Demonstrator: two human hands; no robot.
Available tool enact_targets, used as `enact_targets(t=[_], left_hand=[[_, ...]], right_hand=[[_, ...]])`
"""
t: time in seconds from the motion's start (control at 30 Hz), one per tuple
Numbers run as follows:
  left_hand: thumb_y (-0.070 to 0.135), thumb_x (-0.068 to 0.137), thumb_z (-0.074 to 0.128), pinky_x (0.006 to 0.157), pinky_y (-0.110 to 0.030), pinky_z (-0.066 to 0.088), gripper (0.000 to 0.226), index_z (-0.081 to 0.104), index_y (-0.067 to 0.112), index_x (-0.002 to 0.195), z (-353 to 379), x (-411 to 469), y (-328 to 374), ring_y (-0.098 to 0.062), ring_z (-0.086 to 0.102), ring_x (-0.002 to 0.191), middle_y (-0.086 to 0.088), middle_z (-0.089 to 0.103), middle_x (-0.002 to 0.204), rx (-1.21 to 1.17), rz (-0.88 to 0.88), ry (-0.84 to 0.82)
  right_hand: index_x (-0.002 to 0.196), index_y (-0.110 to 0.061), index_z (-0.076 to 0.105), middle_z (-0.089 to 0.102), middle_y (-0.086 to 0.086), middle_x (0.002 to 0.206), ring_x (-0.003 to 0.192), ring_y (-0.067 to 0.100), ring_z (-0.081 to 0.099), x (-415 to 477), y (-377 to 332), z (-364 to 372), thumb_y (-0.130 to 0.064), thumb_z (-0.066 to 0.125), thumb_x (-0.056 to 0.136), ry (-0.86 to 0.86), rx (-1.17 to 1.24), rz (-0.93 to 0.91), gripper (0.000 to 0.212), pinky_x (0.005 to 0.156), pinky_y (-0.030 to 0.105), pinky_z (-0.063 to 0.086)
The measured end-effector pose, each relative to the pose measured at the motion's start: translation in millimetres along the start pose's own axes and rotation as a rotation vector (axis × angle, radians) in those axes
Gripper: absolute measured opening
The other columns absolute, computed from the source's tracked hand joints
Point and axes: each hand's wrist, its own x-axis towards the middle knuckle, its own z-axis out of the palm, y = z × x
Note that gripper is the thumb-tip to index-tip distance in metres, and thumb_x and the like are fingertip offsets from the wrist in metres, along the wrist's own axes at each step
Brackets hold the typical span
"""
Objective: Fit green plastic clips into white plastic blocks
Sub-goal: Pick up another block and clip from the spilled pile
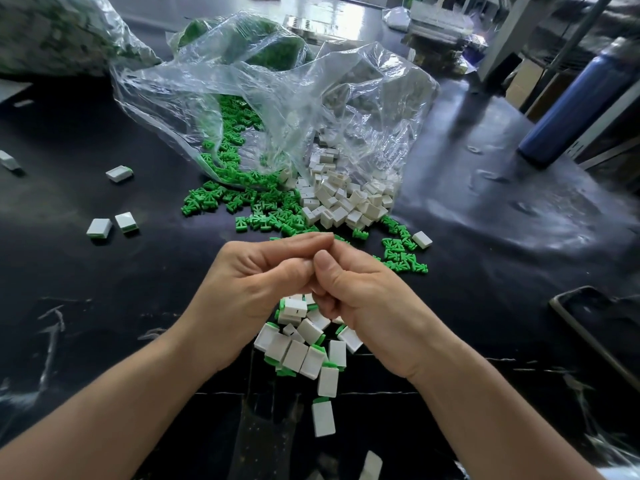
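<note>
Left hand (256, 271), right hand (360, 289): mid-frame, fingers curled together; contents hidden.
Small green T-shaped plastic clips (225, 199): probably light, stiff; pinch crossbar.
White rectangular plastic blocks (346, 202): probably light, slick; grip flat sides.

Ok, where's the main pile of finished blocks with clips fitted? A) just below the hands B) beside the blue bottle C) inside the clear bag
A: the finished pile lies directly below the left hand and right hand, nearest the person.

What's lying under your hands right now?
Beneath the left hand and right hand lies a pile of white blocks, many with green clips fitted. Anything pinched between the fingers is covered.
</note>
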Motion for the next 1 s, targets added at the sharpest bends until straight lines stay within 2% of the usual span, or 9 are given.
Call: enact_targets(t=[0.07, 0.17, 0.27, 0.33, 0.37, 0.67, 0.8, 0.87, 1.0], left_hand=[[0.005, 0.072, 0.066, 0.063, -0.023, 0.055, 0.021, 0.071, 0.007, 0.093, 2.2, -0.2, 0.1, -0.027, 0.068, 0.074, -0.008, 0.073, 0.093, -0.007, 0.028, -0.001], [0.002, 0.071, 0.068, 0.061, -0.023, 0.055, 0.022, 0.074, 0.012, 0.09, 4.2, 0.2, 0.1, -0.032, 0.066, 0.072, -0.015, 0.072, 0.09, -0.014, 0.064, -0.008], [0.008, 0.067, 0.065, 0.059, -0.024, 0.055, 0.026, 0.073, 0.017, 0.091, 6.2, -0.4, -0.1, -0.032, 0.065, 0.069, -0.019, 0.071, 0.087, -0.028, 0.073, 0.013], [0.001, 0.066, 0.07, 0.06, -0.023, 0.055, 0.029, 0.073, 0.017, 0.09, 6.2, -0.9, -1.7, -0.028, 0.067, 0.07, -0.015, 0.072, 0.087, -0.022, 0.075, 0.032], [0.002, 0.068, 0.063, 0.061, -0.022, 0.055, 0.029, 0.073, 0.017, 0.09, 6.2, -1.1, -2.7, -0.025, 0.068, 0.071, -0.011, 0.073, 0.088, -0.02, 0.075, 0.037], [0.005, 0.069, 0.055, 0.059, -0.024, 0.056, 0.028, 0.075, 0.018, 0.084, 8.9, -1.5, -5.6, -0.023, 0.067, 0.068, -0.005, 0.074, 0.086, -0.002, 0.102, 0.082], [0.006, 0.069, 0.055, 0.062, -0.022, 0.055, 0.029, 0.074, 0.02, 0.085, 8.6, -1.6, -6.0, -0.019, 0.071, 0.077, -0.002, 0.074, 0.09, 0.019, 0.097, 0.091], [0.006, 0.07, 0.055, 0.061, -0.023, 0.055, 0.028, 0.074, 0.018, 0.087, 7.3, -1.5, -5.1, -0.023, 0.07, 0.074, -0.008, 0.074, 0.087, 0.007, 0.097, 0.086], [0.002, 0.072, 0.059, 0.058, -0.028, 0.056, 0.027, 0.074, 0.014, 0.091, 5.4, -0.1, -0.7, -0.04, 0.063, 0.064, -0.028, 0.066, 0.078, -0.001, 0.094, 0.02]], right_hand=[[0.101, -0.014, 0.056, 0.041, -0.005, 0.067, 0.059, 0.005, 0.035, 0.1, 1.2, 0.4, -0.019, 0.037, 0.099, 0.028, -0.028, -0.017, 0.02, 0.057, 0.018, 0.034], [0.097, -0.014, 0.057, 0.04, -0.007, 0.062, 0.057, 0.005, 0.034, -0.3, 3.7, 4.0, -0.02, 0.037, 0.099, 0.064, -0.055, -0.049, 0.021, 0.055, 0.02, 0.032], [0.083, -0.025, 0.058, 0.048, -0.018, 0.053, 0.052, -0.001, 0.039, -1.1, 4.4, 6.5, -0.017, 0.036, 0.099, 0.064, -0.012, -0.079, 0.028, 0.053, 0.012, 0.035], [0.086, -0.023, 0.055, 0.053, -0.024, 0.052, 0.052, -0.007, 0.049, -1.7, 3.3, 6.5, -0.013, 0.034, 0.099, 0.035, 0.034, -0.08, 0.028, 0.053, 0.006, 0.037], [0.088, -0.021, 0.055, 0.055, -0.026, 0.052, 0.053, -0.009, 0.051, -2.0, 2.2, 6.4, -0.012, 0.033, 0.1, 0.021, 0.055, -0.073, 0.026, 0.054, 0.005, 0.038], [0.082, -0.024, 0.058, 0.048, -0.019, 0.052, 0.051, -0.002, 0.04, 0.7, 5.7, 6.7, -0.019, 0.037, 0.099, 0.094, 0.036, -0.022, 0.027, 0.056, 0.016, 0.035], [0.084, -0.023, 0.058, 0.052, -0.021, 0.052, 0.05, -0.004, 0.045, 0.7, 5.3, 7.6, -0.016, 0.037, 0.099, 0.087, 0.058, -0.038, 0.027, 0.054, 0.011, 0.036], [0.087, -0.022, 0.058, 0.054, -0.022, 0.054, 0.052, -0.006, 0.049, 0.8, 5.2, 8.5, -0.015, 0.037, 0.099, 0.08, 0.068, -0.056, 0.026, 0.053, 0.008, 0.037], [0.091, -0.022, 0.061, 0.051, -0.017, 0.059, 0.055, 0.002, 0.039, 1.5, 4.3, 4.9, -0.017, 0.038, 0.098, 0.03, 0.117, -0.047, 0.025, 0.054, 0.015, 0.035]])
